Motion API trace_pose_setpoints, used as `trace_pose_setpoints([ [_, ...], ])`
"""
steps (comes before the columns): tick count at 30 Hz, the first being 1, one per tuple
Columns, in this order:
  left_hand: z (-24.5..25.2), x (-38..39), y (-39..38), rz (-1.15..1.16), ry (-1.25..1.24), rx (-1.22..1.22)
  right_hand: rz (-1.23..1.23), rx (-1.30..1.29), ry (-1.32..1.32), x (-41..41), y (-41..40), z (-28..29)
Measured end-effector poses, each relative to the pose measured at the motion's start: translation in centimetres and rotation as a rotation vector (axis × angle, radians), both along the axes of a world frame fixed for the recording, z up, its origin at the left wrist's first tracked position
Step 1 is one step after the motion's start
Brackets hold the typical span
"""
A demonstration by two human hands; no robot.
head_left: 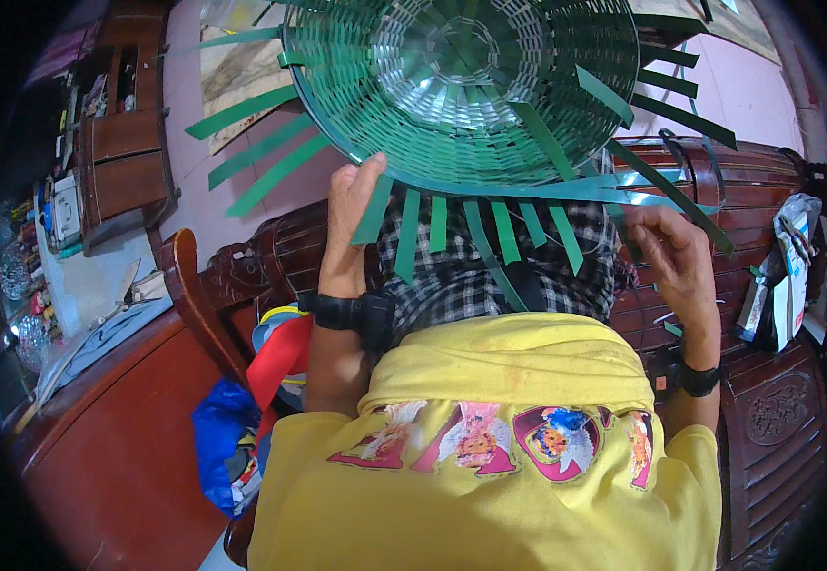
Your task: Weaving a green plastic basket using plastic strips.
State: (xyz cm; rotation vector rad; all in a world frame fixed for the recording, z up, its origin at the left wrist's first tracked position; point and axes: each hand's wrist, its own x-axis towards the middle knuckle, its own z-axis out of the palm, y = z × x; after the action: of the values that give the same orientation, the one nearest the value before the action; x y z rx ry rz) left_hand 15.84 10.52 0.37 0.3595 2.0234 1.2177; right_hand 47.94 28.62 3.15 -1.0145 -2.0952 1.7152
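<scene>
A round green basket [456, 135] woven from plastic strips tips its inside toward me above my lap. Loose flat strip ends [271, 175] stick out around its rim, and a few fold inward. My left hand [353, 203] grips the rim at the near left, thumb on top. Long blue-green bands [599, 188] run along the near rim and off to the right. Beside those bands is my right hand [670, 243], fingers curled and bunched near a hanging green strip [622, 230]. Whether the fingertips pinch that strip cannot be made out.
A carved wooden bench [763, 171] extends to the right, with a plastic bag and packets [788, 264] on it. At left are a red-brown tabletop [135, 428], a blue bag [221, 435] and a wooden cabinet [128, 143]. A patterned board [242, 78] lies on the floor.
</scene>
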Motion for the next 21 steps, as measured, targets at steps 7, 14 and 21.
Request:
trace_pose_setpoints([
  [7,-0.8,-2.0,-0.1,-0.011,0.037,0.056,0.113,0.222,-0.036,-2.0,0.0,1.4],
  [14,-0.5,-4.2,0.7,-0.039,0.021,0.051,0.267,0.392,-0.025,-2.9,-1.0,2.0],
  [21,0.0,-4.9,1.1,-0.026,0.019,0.082,0.546,0.521,-0.045,-3.9,-2.5,4.1],
])
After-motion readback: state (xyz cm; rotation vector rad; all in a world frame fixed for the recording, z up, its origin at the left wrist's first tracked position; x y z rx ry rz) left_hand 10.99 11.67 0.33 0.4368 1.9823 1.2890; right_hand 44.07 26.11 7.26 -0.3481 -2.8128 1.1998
